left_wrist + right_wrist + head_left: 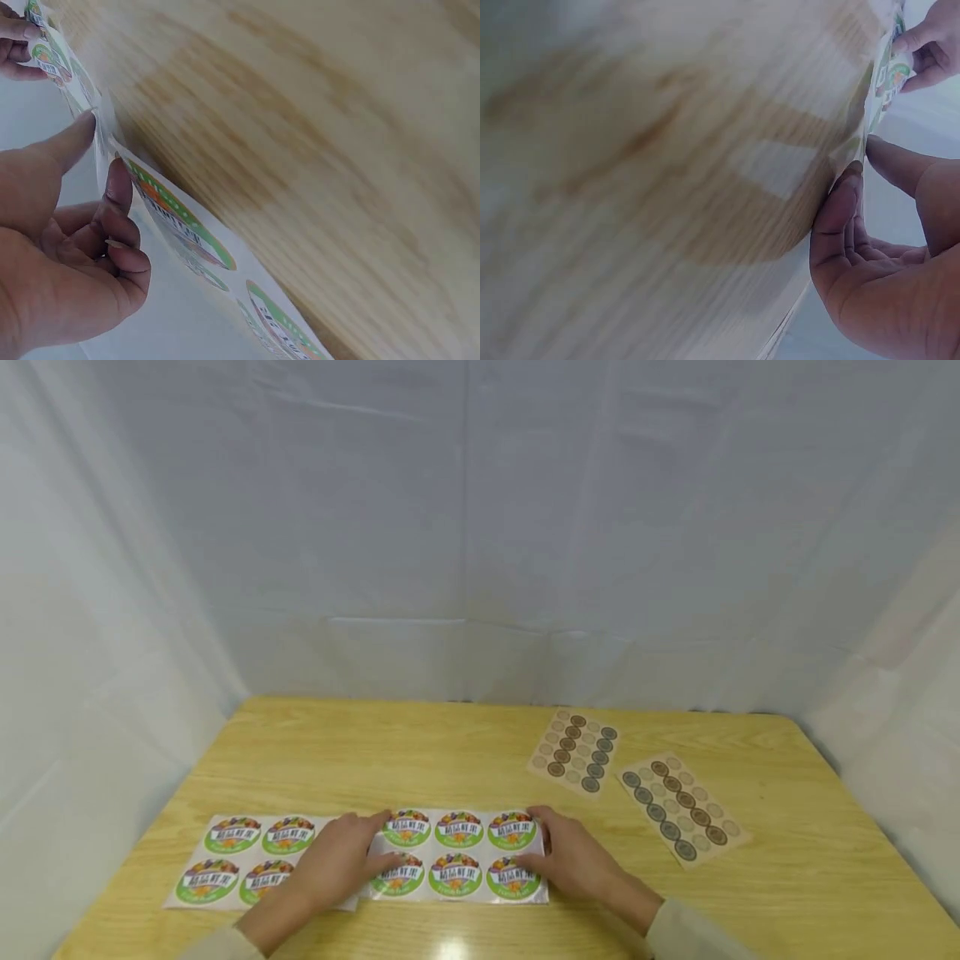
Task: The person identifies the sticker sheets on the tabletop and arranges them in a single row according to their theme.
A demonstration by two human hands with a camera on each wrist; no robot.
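The glossy rectangular sheet (458,853) of round stickers is near centre, its left edge pinched by your left hand (336,862), its right by your right hand (573,856). Left lies a second glossy sheet (251,853); farther right, two matte tan papers (684,810). Beneath is your wood-grained table (390,747); beyond, a creased pale curtain (465,543).
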